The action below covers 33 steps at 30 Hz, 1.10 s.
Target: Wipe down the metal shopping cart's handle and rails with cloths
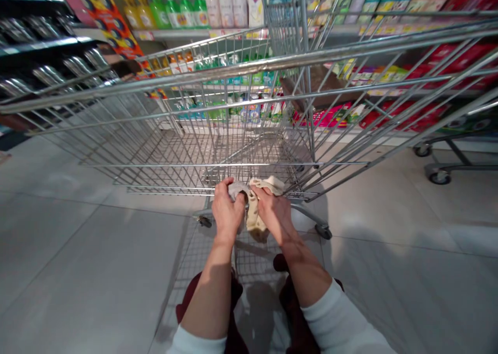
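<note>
A pale cream cloth point(254, 216) is bunched at the lower near edge of a wire shopping cart point(241, 68). My left hand point(226, 208) is closed on the cloth's left part. My right hand point(275, 211) is closed on its right part, fingers curled over the cart's bottom bar. Both hands sit side by side, nearly touching, low against the cart's basket floor. The cart is metal and its basket looks bare.
Shop shelves point(218, 32) with bottles and coloured packs run across the back. Dark racks with shiny metal items point(46, 76) stand at the left. Another trolley's wheels point(438, 175) show at the right. The floor point(78, 250) is pale tile.
</note>
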Tool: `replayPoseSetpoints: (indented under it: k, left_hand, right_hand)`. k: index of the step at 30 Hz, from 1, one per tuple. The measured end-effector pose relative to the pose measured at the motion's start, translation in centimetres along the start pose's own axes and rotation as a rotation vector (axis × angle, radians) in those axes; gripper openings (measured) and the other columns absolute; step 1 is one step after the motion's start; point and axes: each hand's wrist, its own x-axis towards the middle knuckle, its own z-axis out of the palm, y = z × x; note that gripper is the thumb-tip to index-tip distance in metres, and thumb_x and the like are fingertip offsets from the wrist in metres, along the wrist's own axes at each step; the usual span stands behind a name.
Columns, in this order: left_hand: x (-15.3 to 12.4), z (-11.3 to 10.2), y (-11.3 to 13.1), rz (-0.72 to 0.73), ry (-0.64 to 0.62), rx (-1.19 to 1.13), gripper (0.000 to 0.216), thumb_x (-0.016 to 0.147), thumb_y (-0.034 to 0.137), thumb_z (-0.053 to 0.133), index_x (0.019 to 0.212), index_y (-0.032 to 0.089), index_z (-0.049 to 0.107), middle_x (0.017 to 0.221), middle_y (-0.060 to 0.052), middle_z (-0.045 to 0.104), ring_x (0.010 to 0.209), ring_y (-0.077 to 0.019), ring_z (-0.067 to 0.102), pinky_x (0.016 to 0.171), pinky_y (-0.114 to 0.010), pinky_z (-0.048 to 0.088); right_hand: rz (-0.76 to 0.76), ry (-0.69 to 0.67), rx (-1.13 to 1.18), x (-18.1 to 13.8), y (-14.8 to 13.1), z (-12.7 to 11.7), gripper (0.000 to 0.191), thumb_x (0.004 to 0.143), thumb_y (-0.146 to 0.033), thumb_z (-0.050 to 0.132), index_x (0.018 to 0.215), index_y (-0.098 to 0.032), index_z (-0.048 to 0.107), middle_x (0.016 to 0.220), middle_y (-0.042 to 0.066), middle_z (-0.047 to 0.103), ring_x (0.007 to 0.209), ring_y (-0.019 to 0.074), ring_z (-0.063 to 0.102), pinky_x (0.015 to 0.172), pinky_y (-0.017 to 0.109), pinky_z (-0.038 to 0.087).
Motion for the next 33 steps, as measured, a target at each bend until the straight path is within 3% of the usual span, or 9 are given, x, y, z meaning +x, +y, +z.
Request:
replayPoseSetpoints:
  k: [3, 6, 12, 14, 18, 24, 28, 33]
  left_hand:
    - [0.0, 0.2, 0.1, 0.026, 0.003, -0.005, 0.047, 0.079, 0.023, 0.055, 0.125, 0.017, 0.058, 0.122, -0.012, 0.066, 0.116, -0.0291, 0.062, 0.102, -0.046, 0.050]
    - [0.1, 0.5, 0.1, 0.072, -0.064, 0.032, 0.051, 0.080, 0.021, 0.053, 0.130, 0.015, 0.058, 0.122, -0.013, 0.065, 0.116, -0.0292, 0.062, 0.103, -0.046, 0.050]
    - [0.5, 0.8, -0.5, 0.072, -0.145, 0.110, 0.050, 0.081, 0.017, 0.055, 0.130, 0.016, 0.059, 0.126, -0.012, 0.068, 0.114, -0.0285, 0.065, 0.100, -0.042, 0.052]
    - [0.6, 0.7, -0.6, 0.068, -0.168, 0.120, 0.051, 0.080, 0.016, 0.058, 0.131, 0.017, 0.059, 0.127, -0.012, 0.068, 0.115, -0.0284, 0.066, 0.100, -0.041, 0.052]
    - [0.8, 0.2, -0.7, 0.071, -0.226, 0.116, 0.053, 0.080, 0.015, 0.058, 0.133, 0.018, 0.058, 0.131, -0.011, 0.067, 0.116, -0.0273, 0.066, 0.099, -0.040, 0.052]
    - [1.2, -0.7, -0.6, 0.088, -0.287, 0.123, 0.052, 0.079, 0.016, 0.056, 0.131, 0.017, 0.061, 0.122, -0.010, 0.071, 0.107, -0.0265, 0.068, 0.096, -0.037, 0.053]
    - [1.6, -1.1, -0.9, 0.091, -0.329, 0.138, 0.054, 0.079, 0.017, 0.056, 0.133, 0.019, 0.062, 0.121, -0.008, 0.072, 0.109, -0.0260, 0.068, 0.098, -0.036, 0.052]
    - [1.8, -1.5, -1.5, 0.087, -0.410, 0.204, 0.060, 0.081, 0.018, 0.055, 0.140, 0.023, 0.058, 0.134, -0.007, 0.068, 0.113, -0.0254, 0.068, 0.102, -0.037, 0.052]
  right_hand:
    - [0.005, -0.098, 0.001, 0.1, 0.0, 0.5, 0.041, 0.092, -0.013, 0.047, 0.122, -0.033, 0.068, 0.113, 0.000, 0.076, 0.089, 0.0146, 0.072, 0.075, 0.022, 0.052]
    - [0.044, -0.056, 0.048, 0.2, -0.2, 0.8, 0.038, 0.091, -0.012, 0.048, 0.118, -0.029, 0.071, 0.112, 0.001, 0.076, 0.091, 0.0142, 0.072, 0.077, 0.021, 0.053]
    - [-0.060, 0.549, 0.172, -0.2, -0.4, -0.2, 0.038, 0.098, -0.022, 0.042, 0.119, -0.025, 0.074, 0.120, 0.006, 0.075, 0.116, 0.0174, 0.068, 0.108, 0.029, 0.048]
    - [-0.115, 0.605, 0.120, 0.1, -0.2, -0.3, 0.037, 0.099, -0.027, 0.045, 0.124, -0.025, 0.072, 0.126, 0.007, 0.073, 0.126, 0.0201, 0.062, 0.116, 0.035, 0.042]
    - [-0.160, 0.468, -0.009, 1.4, 0.0, 1.1, 0.037, 0.095, -0.025, 0.053, 0.128, -0.023, 0.069, 0.133, 0.008, 0.069, 0.135, 0.0254, 0.055, 0.119, 0.048, 0.039]
    - [-0.128, 0.309, 0.059, 1.0, -0.1, 4.0, 0.039, 0.090, -0.017, 0.056, 0.127, -0.020, 0.071, 0.130, 0.011, 0.070, 0.128, 0.0286, 0.058, 0.119, 0.051, 0.038]
    - [-0.057, 0.209, 0.005, 0.1, -0.7, 3.7, 0.043, 0.092, -0.015, 0.052, 0.131, -0.017, 0.068, 0.129, 0.013, 0.069, 0.125, 0.0269, 0.057, 0.113, 0.042, 0.044]
    - [-0.070, 0.044, -0.048, -0.1, -1.6, 3.2, 0.050, 0.091, -0.010, 0.051, 0.136, -0.029, 0.064, 0.119, 0.008, 0.073, 0.115, 0.0242, 0.057, 0.092, 0.031, 0.055]
